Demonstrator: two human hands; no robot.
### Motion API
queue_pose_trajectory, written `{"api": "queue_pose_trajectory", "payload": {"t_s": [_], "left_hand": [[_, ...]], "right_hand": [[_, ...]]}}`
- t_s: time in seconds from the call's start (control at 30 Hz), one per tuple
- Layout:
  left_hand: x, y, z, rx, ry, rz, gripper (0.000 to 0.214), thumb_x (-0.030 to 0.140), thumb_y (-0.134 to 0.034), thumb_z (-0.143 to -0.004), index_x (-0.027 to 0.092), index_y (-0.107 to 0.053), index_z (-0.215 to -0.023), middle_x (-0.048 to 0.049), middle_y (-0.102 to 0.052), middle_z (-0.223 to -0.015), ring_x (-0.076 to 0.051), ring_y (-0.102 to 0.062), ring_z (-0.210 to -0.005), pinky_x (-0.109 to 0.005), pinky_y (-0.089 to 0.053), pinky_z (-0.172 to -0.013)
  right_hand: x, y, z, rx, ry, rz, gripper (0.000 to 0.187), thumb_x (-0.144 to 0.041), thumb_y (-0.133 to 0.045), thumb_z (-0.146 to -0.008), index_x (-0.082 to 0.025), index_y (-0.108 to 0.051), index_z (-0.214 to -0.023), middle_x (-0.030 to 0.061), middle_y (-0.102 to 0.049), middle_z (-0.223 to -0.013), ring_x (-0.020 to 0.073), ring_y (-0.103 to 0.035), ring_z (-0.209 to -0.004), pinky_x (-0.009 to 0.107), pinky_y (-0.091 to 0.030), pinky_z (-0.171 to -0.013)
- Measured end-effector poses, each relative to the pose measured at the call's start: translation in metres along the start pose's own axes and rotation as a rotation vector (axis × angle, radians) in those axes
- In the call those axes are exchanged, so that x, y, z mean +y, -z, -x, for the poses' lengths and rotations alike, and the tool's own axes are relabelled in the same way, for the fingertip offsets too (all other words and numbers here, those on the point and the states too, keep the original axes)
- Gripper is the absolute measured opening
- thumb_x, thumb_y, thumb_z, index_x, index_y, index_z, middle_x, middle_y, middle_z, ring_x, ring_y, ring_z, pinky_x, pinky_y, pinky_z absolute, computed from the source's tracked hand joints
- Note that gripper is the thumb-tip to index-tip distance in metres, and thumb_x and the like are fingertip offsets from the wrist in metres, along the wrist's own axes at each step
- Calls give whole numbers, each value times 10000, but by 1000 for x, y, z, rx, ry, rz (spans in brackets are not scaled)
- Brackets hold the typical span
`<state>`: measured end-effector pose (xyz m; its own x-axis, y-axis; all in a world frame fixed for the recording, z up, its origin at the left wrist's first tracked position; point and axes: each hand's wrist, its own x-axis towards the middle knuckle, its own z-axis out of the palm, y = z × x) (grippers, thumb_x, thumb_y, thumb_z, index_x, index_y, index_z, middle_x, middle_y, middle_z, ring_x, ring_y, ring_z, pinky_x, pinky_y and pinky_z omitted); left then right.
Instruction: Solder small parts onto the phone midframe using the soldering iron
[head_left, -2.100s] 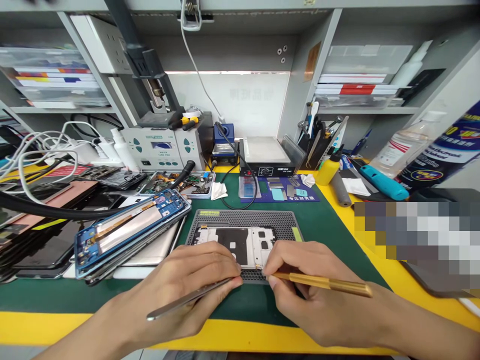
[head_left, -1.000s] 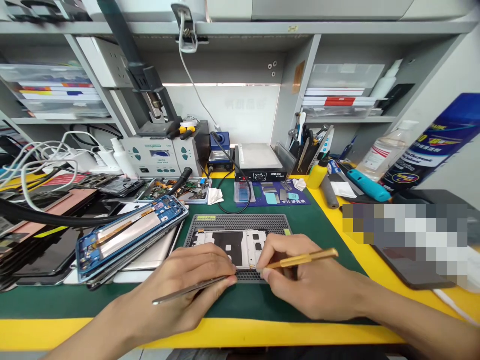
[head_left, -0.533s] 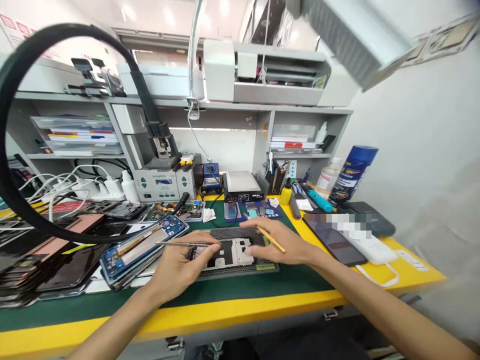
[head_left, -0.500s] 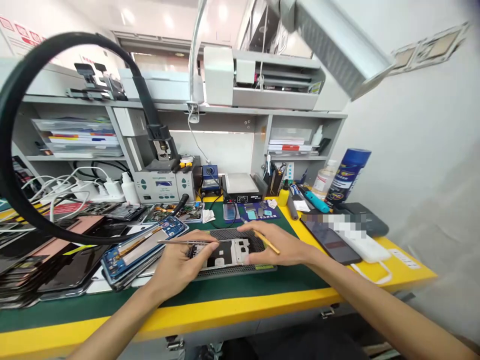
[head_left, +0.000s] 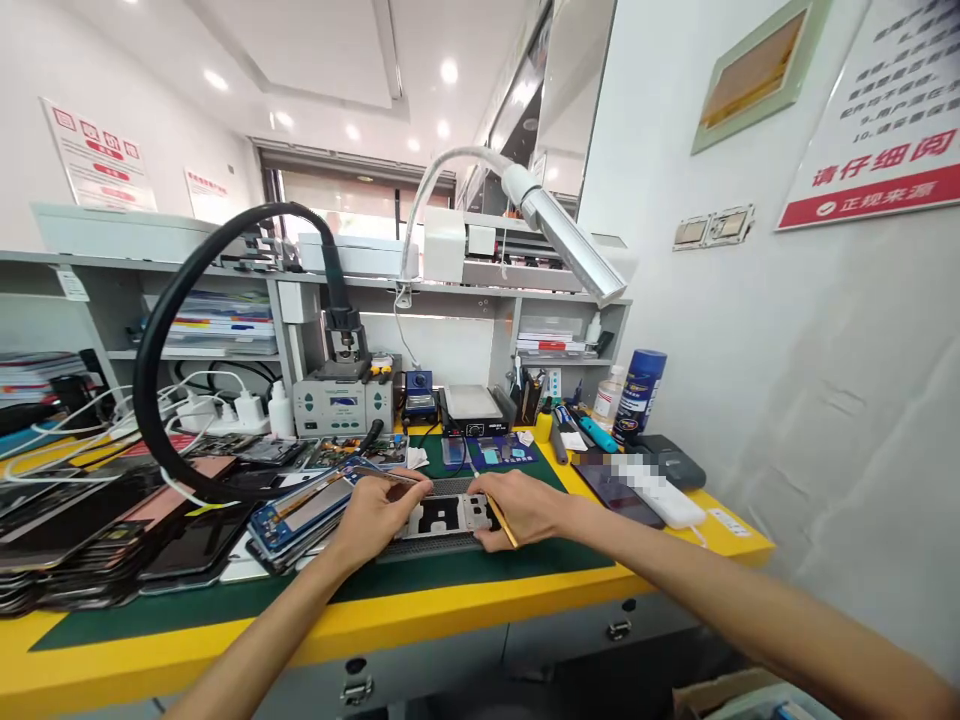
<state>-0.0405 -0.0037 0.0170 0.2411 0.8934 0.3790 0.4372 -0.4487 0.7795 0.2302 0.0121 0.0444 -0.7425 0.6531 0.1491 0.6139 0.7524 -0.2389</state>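
Observation:
A phone frame [head_left: 441,516], silver with black areas, lies over a dark perforated mat [head_left: 442,545] between my hands. My left hand [head_left: 373,515] is closed at the frame's left end and holds a thin pair of tweezers [head_left: 391,478] sideways between thumb and forefinger. My right hand [head_left: 517,508] is curled around the frame's right end, thumb on the near edge. A slim gold-handled tool [head_left: 504,522] lies across that palm, its pale tip pointing away from me. My fingers hide both ends of the frame.
To the left, a stack of phone parts [head_left: 296,515] stands beside piled phones [head_left: 187,545]. A hot-air station [head_left: 343,405] with a looping black hose [head_left: 146,400] is behind. A dark phone [head_left: 619,490], a white device [head_left: 660,492] and a blue spray can [head_left: 639,395] are at right.
My view has tilted up and drawn back, showing more wall and ceiling. Both hands still hold their tools at the frame. The right fingers have closed in further around its end.

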Motion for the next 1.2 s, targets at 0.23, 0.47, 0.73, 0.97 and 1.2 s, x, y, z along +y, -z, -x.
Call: {"api": "queue_pose_trajectory", "payload": {"t_s": [0.23,0.47,0.73,0.97,1.2], "left_hand": [[7,-2,-12,24,47,120,324,361,-651,-1000,160,-651,-1254,-87,-684,-1243,-255,-699,-1046,-449,-602,-888],[27,-4,-49,-47,46,116,305,364,-648,-1001,158,-660,-1226,-84,-693,-1213,-243,-702,-1023,-438,-601,-877],[39,-4,-57,-157,83,159,353,477,-662,-949,154,-749,-837,-28,-713,-823,-172,-674,-718,-274,-555,-642],[29,-13,-34,-55,-8,93,158,374,-673,-929,262,-775,-883,16,-765,-804,-169,-721,-735,-228,-565,-661],[25,-13,-26,27,-170,44,138,233,-628,-955,314,-734,-917,53,-763,-825,-146,-737,-743,-197,-570,-618]], "right_hand": [[14,-15,-3,188,-13,-95,256,-332,-649,-1016,-158,-661,-1203,74,-704,-1137,205,-709,-920,396,-612,-806],[26,1,-16,271,-38,-299,225,-331,-634,-1028,-143,-670,-1146,48,-713,-1025,169,-705,-806,335,-614,-709],[20,20,-9,171,-64,-468,299,-361,-470,-1079,-143,-663,-1011,-8,-635,-766,108,-678,-565,194,-493,-510],[7,16,2,195,-128,-455,175,-314,-608,-973,-173,-687,-907,8,-660,-749,131,-560,-631,245,-424,-600],[6,5,2,337,-74,-350,92,-228,-634,-913,-168,-699,-890,11,-679,-690,142,-609,-586,257,-464,-602]]}}
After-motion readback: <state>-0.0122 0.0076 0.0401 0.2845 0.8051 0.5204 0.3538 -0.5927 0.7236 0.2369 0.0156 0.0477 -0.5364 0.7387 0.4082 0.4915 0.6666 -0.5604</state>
